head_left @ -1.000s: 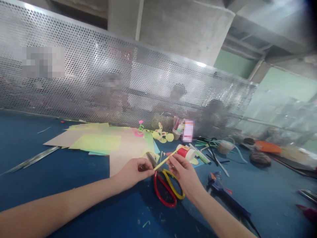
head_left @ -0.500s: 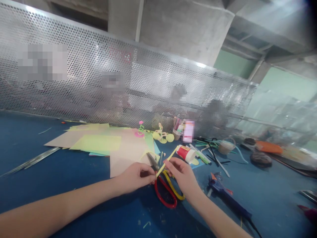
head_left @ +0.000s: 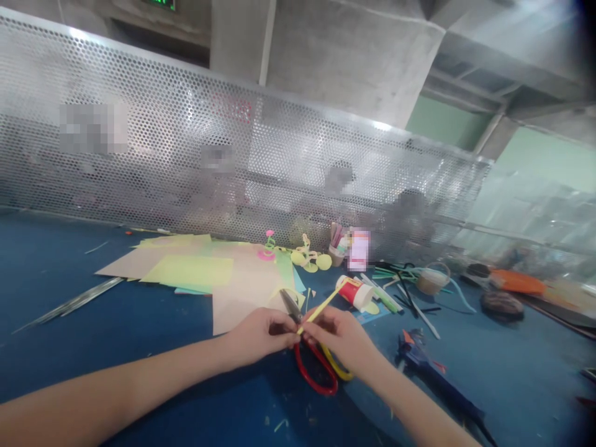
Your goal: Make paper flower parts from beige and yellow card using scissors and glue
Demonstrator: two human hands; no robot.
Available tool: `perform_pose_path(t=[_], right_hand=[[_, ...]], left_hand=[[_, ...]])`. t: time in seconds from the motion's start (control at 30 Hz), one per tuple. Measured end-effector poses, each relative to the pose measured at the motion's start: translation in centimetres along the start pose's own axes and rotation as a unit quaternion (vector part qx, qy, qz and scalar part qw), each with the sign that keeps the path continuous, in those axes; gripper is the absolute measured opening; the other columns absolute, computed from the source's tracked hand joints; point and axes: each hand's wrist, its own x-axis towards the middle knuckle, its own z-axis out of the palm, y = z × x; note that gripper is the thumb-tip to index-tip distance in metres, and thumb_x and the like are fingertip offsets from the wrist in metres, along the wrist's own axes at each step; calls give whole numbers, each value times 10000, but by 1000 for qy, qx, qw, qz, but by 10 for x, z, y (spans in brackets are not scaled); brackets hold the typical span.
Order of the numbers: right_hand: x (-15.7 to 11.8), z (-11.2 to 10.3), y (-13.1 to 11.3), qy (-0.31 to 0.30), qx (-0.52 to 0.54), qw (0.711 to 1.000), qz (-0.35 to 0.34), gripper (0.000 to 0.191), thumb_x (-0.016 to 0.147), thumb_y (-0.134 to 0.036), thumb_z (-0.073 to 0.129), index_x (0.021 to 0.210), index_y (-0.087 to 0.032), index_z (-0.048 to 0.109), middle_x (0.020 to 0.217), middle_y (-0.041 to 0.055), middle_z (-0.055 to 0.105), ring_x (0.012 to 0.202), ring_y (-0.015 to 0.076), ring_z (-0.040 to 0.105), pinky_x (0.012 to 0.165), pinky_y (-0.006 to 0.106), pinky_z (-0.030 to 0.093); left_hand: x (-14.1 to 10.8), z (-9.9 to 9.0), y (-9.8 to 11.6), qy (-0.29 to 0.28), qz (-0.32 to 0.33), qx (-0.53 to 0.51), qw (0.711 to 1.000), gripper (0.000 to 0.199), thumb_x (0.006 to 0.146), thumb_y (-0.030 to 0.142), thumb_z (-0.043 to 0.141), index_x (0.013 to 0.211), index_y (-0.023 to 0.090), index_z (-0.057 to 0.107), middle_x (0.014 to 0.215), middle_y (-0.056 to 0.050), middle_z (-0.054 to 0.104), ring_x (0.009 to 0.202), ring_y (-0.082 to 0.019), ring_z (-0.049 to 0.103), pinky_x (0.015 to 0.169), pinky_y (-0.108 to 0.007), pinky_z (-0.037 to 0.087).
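A thin yellow paper strip [head_left: 323, 305] runs slantwise between my two hands, its far end reaching toward a red and white paper cup [head_left: 354, 293] that lies on its side. My left hand [head_left: 265, 332] pinches the strip's near end between thumb and fingers. Close against it, my right hand [head_left: 338, 332] is closed on the same strip a little higher up. Beneath both hands lie scissors [head_left: 317, 375] with red and yellow handles, the blades pointing away from me and partly covered by my fingers.
Coloured paper sheets [head_left: 186, 270] spread at the left, beside thin metallic strips [head_left: 77, 303]. Small yellow paper shapes [head_left: 310, 257] stand near the perforated metal screen [head_left: 153, 136]. At the right are a blue glue gun [head_left: 431, 372], a small bucket [head_left: 429, 280] and several pipe cleaners. People are blurred behind the screen.
My right hand has slid down the strip toward my left, so the two now nearly meet. The whole view has shifted slightly; the scissors and cup lie as before.
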Motion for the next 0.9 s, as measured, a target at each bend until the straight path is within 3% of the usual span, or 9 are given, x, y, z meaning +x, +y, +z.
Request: perform_pose_path(t=[0.17, 0.3, 0.47, 0.63, 0.9], right_hand=[[6, -55, -13, 133, -42, 990, -7, 312, 726, -415, 617, 910, -164, 596, 801, 61, 691, 747, 189, 653, 744, 328, 512], [3, -89, 4, 147, -71, 987, 8, 302, 711, -366, 624, 928, -162, 573, 820, 80, 702, 750, 210, 667, 736, 345, 529], [-9, -96, 31, 94, -164, 982, 30, 254, 733, -328, 584, 936, -176, 589, 808, 63, 704, 755, 224, 669, 686, 334, 540], [-16, -98, 27, 68, -238, 968, 36, 174, 747, -291, 564, 830, -152, 629, 789, 80, 706, 761, 228, 667, 717, 325, 520], [-15, -101, 34, 59, -226, 971, 53, 162, 736, -235, 560, 842, -141, 639, 860, 95, 714, 799, 225, 669, 723, 315, 522]], left_hand=[[2, 1, 16, 56, 48, 138, 988, 235, 829, 315, 473, 817, 193, 673, 809, -11, 672, 757, -147, 584, 708, -240, 428], [16, 10, 26, 55, 112, 230, 965, 224, 820, 263, 471, 909, 198, 666, 859, -31, 668, 789, -160, 584, 725, -258, 433], [53, 32, 30, 27, 176, 300, 937, 192, 780, 233, 523, 843, 167, 691, 872, -72, 654, 849, -199, 580, 781, -300, 420], [89, 57, 26, -24, 221, 297, 929, 141, 735, 188, 574, 765, 175, 710, 810, -52, 688, 789, -183, 608, 762, -268, 408], [96, 69, 13, -46, 276, 290, 915, 188, 786, 181, 526, 698, 168, 692, 713, -49, 685, 719, -159, 605, 704, -238, 393]])
